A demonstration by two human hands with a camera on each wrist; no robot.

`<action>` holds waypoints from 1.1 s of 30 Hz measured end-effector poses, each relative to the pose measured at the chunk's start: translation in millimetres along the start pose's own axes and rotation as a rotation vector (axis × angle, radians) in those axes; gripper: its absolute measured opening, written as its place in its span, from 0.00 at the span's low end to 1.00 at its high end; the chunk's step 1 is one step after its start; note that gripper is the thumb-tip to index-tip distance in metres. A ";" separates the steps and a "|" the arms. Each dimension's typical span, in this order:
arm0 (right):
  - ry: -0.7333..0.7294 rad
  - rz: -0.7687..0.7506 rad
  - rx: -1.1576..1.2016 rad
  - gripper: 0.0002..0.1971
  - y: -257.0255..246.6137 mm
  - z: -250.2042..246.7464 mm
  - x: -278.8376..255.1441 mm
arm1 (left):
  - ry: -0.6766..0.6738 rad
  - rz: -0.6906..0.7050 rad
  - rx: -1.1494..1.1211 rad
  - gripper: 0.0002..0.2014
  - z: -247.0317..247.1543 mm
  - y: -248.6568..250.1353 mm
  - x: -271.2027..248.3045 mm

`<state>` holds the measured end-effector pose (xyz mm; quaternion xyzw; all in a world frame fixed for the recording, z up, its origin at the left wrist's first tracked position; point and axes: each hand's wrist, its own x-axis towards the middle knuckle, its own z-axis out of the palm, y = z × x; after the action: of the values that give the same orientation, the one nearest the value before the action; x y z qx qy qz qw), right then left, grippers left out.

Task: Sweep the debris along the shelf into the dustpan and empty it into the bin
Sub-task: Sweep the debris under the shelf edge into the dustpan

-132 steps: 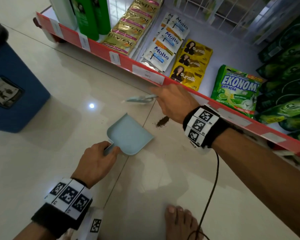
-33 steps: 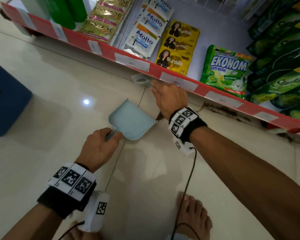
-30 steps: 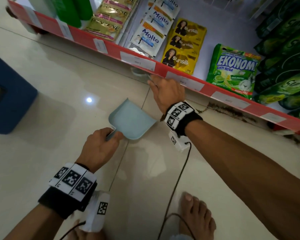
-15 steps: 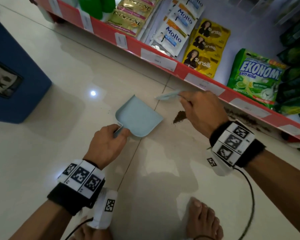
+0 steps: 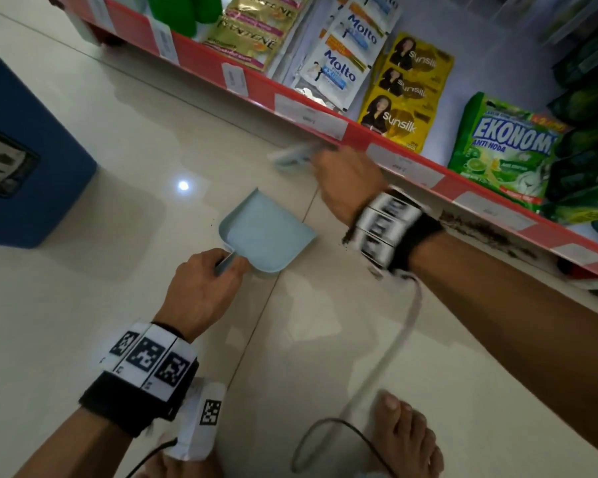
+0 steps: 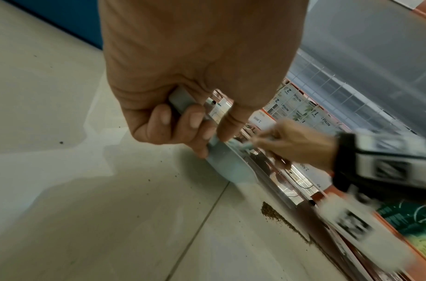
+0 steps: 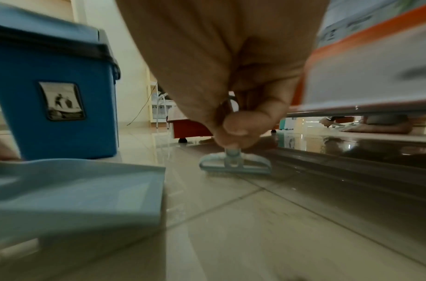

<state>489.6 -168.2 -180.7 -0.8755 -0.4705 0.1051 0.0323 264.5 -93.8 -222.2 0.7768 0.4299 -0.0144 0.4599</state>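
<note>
Person's crouched barefoot on the tiled floor (image 5: pixel 83 305) next to a low store shelf (image 5: pixel 325 124) with a red price strip. Left hand (image 5: pixel 201 291) has its grip wrapped round the handle of a pale blue dustpan (image 5: pixel 266 232); in the left wrist view you can see the fingers (image 6: pixel 192 121) curled under the handle with the thumb on top. The pan sits flat on the floor, mouth facing the shelf.

Right hand (image 5: pixel 346 181) has its grip pinched tight round the stem of a small pale blue brush (image 7: pixel 234 164). The brush head is down on the tile right at the foot of the shelf, a little beyond the pan's far corner, not touching it.

The debris (image 6: pixel 276 218), dark brown crumbs, lies in a line along the base of the shelf off to the right of the pan, plus a small clump by the right wrist. A few stray specks around the pan too.

Blue bin (image 5: pixel 25 188) stands on the floor over to the left, well apart from the pan. Shelf holds shampoo sachets (image 5: pixel 404 94) and a green detergent bag (image 5: pixel 501 150).
</note>
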 end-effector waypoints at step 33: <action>0.011 -0.145 0.083 0.17 18.4 -39.5 -1.3 | -0.016 0.027 0.068 0.25 13.9 17.5 1.4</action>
<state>512.4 -177.9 -144.8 -0.8377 -0.5276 0.1170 0.0786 282.5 -106.6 -218.5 0.7976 0.4151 -0.0291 0.4367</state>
